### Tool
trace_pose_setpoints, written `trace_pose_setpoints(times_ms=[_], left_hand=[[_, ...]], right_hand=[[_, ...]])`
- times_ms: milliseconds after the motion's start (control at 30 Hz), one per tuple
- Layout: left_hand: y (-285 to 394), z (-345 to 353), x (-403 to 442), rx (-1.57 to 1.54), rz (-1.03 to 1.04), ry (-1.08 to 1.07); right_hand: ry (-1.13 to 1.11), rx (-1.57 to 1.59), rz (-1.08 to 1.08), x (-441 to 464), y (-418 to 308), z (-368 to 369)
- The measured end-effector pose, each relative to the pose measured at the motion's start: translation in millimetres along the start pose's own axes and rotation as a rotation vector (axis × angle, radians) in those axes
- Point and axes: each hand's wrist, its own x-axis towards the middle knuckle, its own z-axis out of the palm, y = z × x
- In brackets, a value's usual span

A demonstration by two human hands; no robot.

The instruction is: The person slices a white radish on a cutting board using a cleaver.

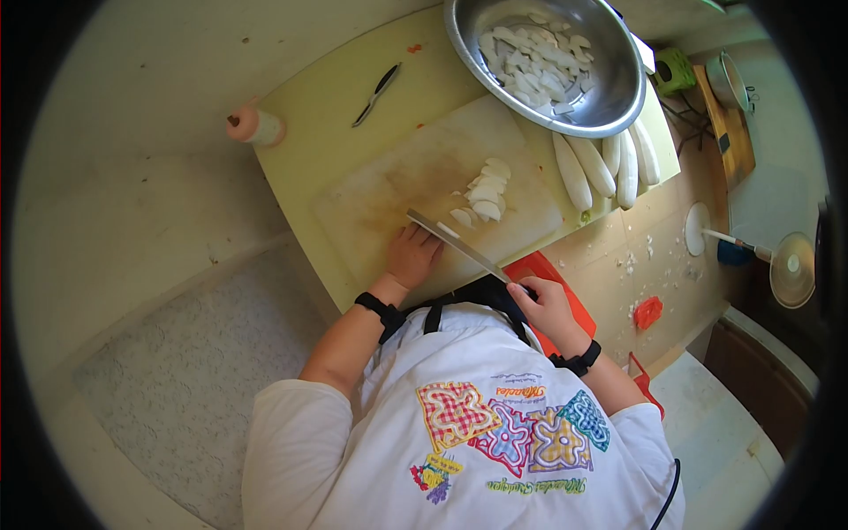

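Note:
My right hand (541, 306) is wrapped round the handle of a long knife (468, 250), whose blade reaches up and left over the near part of the cutting board (353, 208). Beside the blade's tip, my left hand (415, 255) rests on the board with its fingers bent; what lies under the fingers is hidden. A small white piece shows against the blade. White slices (486, 194) lie overlapping on the board, just beyond the knife. A large metal bowl (609, 88) with white slices stands past the board's far right corner.
Several long white peeled vegetables (572, 172) lie at the table's right edge. A peeler (377, 94) and a pink-capped bottle (256, 125) are on the left side. A red container (565, 305) is below the near edge; a fan (791, 269) stands right.

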Motion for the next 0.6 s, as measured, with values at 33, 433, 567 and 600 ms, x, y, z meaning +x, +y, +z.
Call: trace_pose_setpoints(times_ms=[33,433,567,600], left_hand=[[0,1,0,0.0,-0.012,-0.014],[-1,3,0,-0.063,-0.019,0.043],[-2,3,1,-0.08,-0.013,0.069],[-1,3,2,-0.083,-0.003,0.098]], right_hand=[[0.0,0.019,-0.002,0,1,0],[-0.068,0.076,0.068,8,-2,-3],[-0.109,0.124,0.104,13,-7,-7],[-0.11,0.154,0.117,14,-5,-7]])
